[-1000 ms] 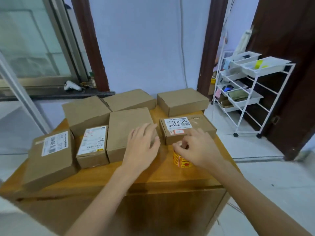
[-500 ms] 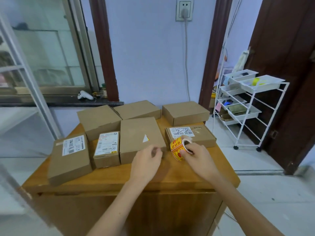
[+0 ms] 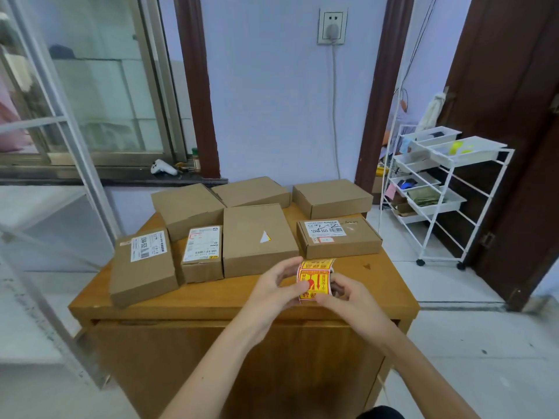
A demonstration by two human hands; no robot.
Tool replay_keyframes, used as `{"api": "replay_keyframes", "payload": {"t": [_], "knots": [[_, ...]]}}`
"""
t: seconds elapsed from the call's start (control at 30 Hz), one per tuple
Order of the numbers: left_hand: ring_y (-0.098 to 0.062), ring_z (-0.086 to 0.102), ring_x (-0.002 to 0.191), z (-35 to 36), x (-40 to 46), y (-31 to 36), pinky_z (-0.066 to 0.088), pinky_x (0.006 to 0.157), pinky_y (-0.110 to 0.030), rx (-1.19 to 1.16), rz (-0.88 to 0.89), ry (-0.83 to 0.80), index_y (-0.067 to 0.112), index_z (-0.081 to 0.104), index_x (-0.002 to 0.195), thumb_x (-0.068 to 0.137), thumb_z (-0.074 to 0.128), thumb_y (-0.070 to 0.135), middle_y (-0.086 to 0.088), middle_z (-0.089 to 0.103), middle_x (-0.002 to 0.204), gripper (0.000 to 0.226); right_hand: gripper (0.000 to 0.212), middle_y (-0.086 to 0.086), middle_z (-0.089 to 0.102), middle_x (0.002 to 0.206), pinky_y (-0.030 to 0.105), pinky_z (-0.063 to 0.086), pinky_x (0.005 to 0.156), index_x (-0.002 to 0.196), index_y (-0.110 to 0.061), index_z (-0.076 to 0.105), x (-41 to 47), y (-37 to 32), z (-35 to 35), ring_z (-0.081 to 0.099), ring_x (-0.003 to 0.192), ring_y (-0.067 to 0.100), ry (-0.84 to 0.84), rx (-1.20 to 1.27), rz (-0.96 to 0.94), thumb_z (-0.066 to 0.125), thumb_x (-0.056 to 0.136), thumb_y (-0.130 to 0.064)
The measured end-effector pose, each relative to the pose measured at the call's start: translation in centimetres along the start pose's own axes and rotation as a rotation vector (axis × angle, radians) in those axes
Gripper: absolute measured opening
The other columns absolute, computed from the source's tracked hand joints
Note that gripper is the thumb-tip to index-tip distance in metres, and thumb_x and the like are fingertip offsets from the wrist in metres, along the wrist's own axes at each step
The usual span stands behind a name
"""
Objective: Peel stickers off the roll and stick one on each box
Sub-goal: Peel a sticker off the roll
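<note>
A roll of yellow and red stickers is held above the front of the wooden table. My right hand grips the roll from the right. My left hand pinches the roll's front face with thumb and fingers. Several brown cardboard boxes lie on the table. The middle box carries a small white and yellow triangle on its lid. A box with a white shipping label lies to the right, two labelled boxes lie to the left. Three plain boxes stand in the back row.
A white wire trolley with trays stands on the floor to the right of the table. A dark wooden door is behind it. A window with a sill is at the left, a wall socket with a cable above the boxes.
My right hand lifted the sticker roll off the table and brought it toward me. My left hand left the middle box and came onto the roll. The camera tilted up.
</note>
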State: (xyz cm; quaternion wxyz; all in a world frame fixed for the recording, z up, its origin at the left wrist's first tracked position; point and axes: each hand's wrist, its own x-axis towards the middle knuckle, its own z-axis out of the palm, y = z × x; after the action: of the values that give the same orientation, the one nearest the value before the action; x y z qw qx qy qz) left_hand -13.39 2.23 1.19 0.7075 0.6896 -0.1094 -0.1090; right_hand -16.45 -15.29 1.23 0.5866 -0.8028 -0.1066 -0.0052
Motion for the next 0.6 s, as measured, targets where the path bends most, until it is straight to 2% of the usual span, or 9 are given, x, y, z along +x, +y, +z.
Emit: {"api": "replay_keyframes", "payload": {"t": [0.07,0.13,0.23,0.37,0.47,0.53,0.6], "knots": [[-0.005,0.065,0.104,-0.1,-0.3,-0.1,0.056,0.085,-0.028,0.073,0.036,-0.007,0.040,0.051,0.130,0.084,0.073,0.025,0.014,0.060,0.125,0.053,0.027,-0.010,0.074,0.108,0.014,0.051,0.083,0.116,-0.024,0.066,0.1,-0.1,0.2,0.067,0.100,0.000,0.003,0.044,0.000,0.063,0.090,-0.016],[-0.009,0.067,0.100,-0.3,-0.6,-0.5,0.056,0.078,-0.024,0.101,0.076,-0.036,0.041,0.049,0.131,0.084,0.073,0.016,0.014,0.057,0.125,0.058,0.021,-0.008,0.075,0.101,0.014,0.052,0.078,0.111,-0.024,0.068,0.2,-0.2,0.4,0.069,0.093,0.000,0.002,0.048,0.013,0.059,0.093,-0.017],[-0.017,0.064,0.102,-0.7,-0.6,-1.1,0.056,0.078,-0.024,0.161,0.125,-0.070,0.045,0.048,0.130,0.084,0.070,0.005,0.012,0.055,0.124,0.065,0.019,-0.002,0.075,0.099,0.023,0.056,0.080,0.107,-0.026,0.069,0.7,0.1,0.8,0.070,0.093,0.009,-0.008,0.005,0.058,0.055,0.094,-0.026],[-0.013,0.056,0.107,-1.3,-0.3,-2.2,0.055,0.084,-0.021,0.380,0.148,-0.001,0.046,0.046,0.130,0.085,0.071,0.020,0.012,0.045,0.128,0.057,0.021,-0.006,0.075,0.098,0.019,0.051,0.083,0.103,-0.031,0.070,1.1,0.6,1.2,0.068,0.093,0.005,-0.047,-0.029,0.064,0.051,0.097,-0.028],[-0.008,0.051,0.110,-1.9,-0.1,-2.7,0.053,0.086,-0.017,0.527,0.179,0.096,0.050,0.047,0.126,0.084,0.071,0.034,0.014,0.034,0.131,0.051,0.024,-0.008,0.075,0.103,0.018,0.049,0.085,0.110,-0.028,0.068,1.4,0.7,1.4,0.067,0.097,0.003,-0.056,-0.025,0.063,0.047,0.098,-0.026],[-0.002,0.040,0.121,-2.2,0.0,-2.6,0.044,0.092,-0.011,0.580,0.218,0.131,0.051,0.048,0.126,0.082,0.071,0.039,0.018,0.027,0.136,0.051,0.024,-0.010,0.074,0.104,0.017,0.048,0.085,0.112,-0.030,0.065,1.5,0.7,1.5,0.066,0.098,0.000,-0.053,-0.012,0.075,0.045,0.099,-0.025],[0.006,0.029,0.127,-2.2,0.0,-2.1,0.031,0.092,-0.004,0.612,0.258,0.123,0.050,0.049,0.128,0.083,0.070,0.039,0.025,0.025,0.139,0.051,0.023,-0.013,0.073,0.102,0.014,0.047,0.083,0.110,-0.033,0.063,1.6,0.6,1.6,0.066,0.096,-0.003,-0.050,-0.003,0.076,0.044,0.100,-0.024]]}}
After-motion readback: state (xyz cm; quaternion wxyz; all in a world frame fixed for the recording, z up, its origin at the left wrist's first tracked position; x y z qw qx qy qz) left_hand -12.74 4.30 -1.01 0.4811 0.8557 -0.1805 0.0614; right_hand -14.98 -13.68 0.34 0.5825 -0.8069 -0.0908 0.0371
